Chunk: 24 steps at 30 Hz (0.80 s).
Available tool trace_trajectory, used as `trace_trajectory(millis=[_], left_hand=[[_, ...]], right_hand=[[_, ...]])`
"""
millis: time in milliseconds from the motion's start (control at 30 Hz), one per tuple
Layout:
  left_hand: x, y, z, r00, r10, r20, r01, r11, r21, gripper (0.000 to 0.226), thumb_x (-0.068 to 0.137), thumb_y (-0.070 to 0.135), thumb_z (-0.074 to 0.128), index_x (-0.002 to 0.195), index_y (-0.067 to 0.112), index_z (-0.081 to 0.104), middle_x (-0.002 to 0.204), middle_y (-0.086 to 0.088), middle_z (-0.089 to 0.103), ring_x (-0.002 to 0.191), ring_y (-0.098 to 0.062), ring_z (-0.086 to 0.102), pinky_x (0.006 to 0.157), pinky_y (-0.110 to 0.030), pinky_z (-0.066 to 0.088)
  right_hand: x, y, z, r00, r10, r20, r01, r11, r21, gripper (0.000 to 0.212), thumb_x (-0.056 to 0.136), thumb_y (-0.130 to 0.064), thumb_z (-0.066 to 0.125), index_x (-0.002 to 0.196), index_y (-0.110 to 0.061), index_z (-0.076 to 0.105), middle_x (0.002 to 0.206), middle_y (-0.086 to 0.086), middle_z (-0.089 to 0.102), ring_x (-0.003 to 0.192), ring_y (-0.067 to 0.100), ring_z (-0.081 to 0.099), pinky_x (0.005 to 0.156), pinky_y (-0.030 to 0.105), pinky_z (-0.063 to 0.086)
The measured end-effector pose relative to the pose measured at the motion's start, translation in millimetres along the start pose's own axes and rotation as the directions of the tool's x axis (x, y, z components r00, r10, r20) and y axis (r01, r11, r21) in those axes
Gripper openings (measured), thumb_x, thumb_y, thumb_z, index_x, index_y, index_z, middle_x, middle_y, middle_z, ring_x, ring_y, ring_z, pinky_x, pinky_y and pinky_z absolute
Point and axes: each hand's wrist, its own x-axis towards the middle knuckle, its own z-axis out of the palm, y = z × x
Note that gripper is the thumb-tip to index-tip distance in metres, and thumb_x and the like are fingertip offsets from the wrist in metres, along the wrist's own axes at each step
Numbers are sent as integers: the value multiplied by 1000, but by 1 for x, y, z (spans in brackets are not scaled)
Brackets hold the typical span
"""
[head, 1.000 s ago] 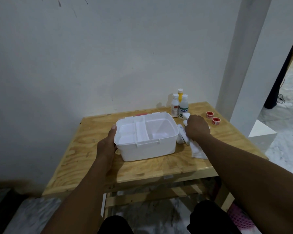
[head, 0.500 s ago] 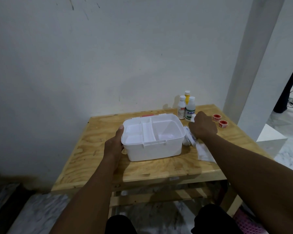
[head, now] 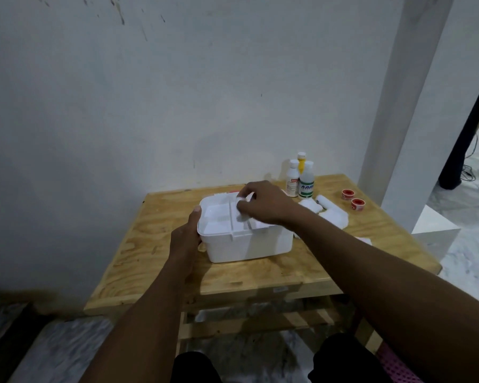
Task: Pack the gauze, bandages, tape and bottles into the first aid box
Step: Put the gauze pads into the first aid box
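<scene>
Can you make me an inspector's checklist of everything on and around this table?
Surface: wooden table, plywood top.
Job's things: open first aid box; three bottles upright at the back; two red tape rolls on the right; gauze and bandages heaped beside the box.
Clutter: nothing seen.
Grippers: left hand holds the box's left side; right hand pinches a white roll over the box.
Cables: thin cable on the floor, far right.
Surroundings: white wall, pillar, marbled floor.

No text can be read. Clear bottle (head: 306,184), just beyond right end of first aid box (head: 246,246): label carries large blue characters, blurred. White bottle (head: 292,180) touching it: red-banded label, print too small.
</scene>
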Motion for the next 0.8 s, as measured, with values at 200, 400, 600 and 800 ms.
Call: trace_trajectory(millis=[200, 400, 600, 800], left_hand=[[0, 1, 1, 1000, 11, -7, -11, 1000, 30, 43, 99, 61, 43, 86, 25, 63, 93, -2, 70, 85, -23, 65, 76, -33, 50], [3, -2, -2, 999, -35, -23, 35, 999, 0, 54, 94, 62, 52, 86, 13, 72, 93, -11, 74, 87, -30, 66, 76, -38, 50], [5, -2, -1, 999, -48, -24, 49, 999, 5, 56, 93, 64, 52, 96, 12, 73, 100, -12, 75, 96, -34, 68, 81, -40, 53], [5, -2, 0, 999, -47, -11, 47, 999, -3, 48, 94, 64, 52, 89, 20, 69, 102, -9, 74, 98, -31, 68, 88, -43, 55]], right_hand=[[-3, -5, 15, 999, -16, 43, 23, 983, -180, 28, 83, -26, 67, 108, -13, 71, 106, 1, 64, 95, 18, 58, 68, 23, 39], [-3, -5, 17, 993, 11, 119, 20, 966, -259, 28, 87, -25, 65, 105, -8, 76, 112, 8, 72, 104, 24, 64, 78, 29, 48], [-3, 1, 19, 992, 1, 123, 29, 970, -242, 35, 90, -32, 64, 117, -11, 72, 123, 7, 67, 110, 24, 60, 80, 27, 41], [-3, 8, 19, 999, -33, 14, 35, 985, -169, 26, 88, -37, 67, 102, -16, 67, 90, -7, 54, 87, 15, 55, 62, 22, 36]])
